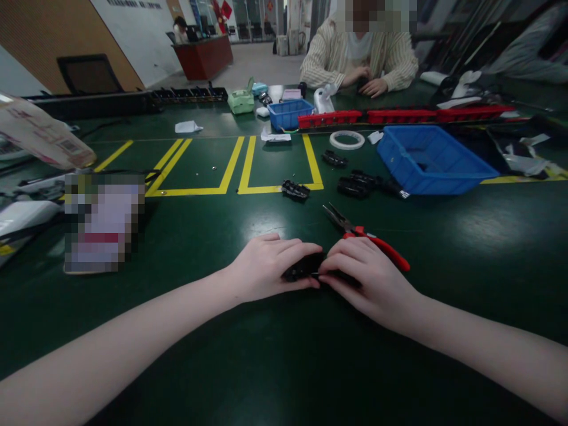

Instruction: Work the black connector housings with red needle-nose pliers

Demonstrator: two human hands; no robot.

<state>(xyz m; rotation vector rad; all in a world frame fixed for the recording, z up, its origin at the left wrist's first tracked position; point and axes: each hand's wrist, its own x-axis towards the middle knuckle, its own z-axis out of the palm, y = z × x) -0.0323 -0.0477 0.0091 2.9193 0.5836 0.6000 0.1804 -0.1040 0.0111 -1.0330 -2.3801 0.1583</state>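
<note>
The black part (305,267) is held between both hands, low over the near middle of the worktop (284,367). The left hand (268,266) has its grip narrow about the left side of the part, fingers over the far edge and thumb along the near edge. The right hand (373,272) has its grip narrow too, fingertips pinched on the part's right side; a thin pale bit shows there, too small to make out.

Just beyond the right hand lie pliers (382,245), red handles to the right, tips to the far left. Farther off, a black piece (295,190) sits on the yellow tape (195,191), with a dark cluster (358,183) to its right, near the blue bin (448,182). A white ring (347,147) lies left of the bin. A phone (106,228) is on the left. At the far side, a person in a striped sleeve (317,65) holds something dark.
</note>
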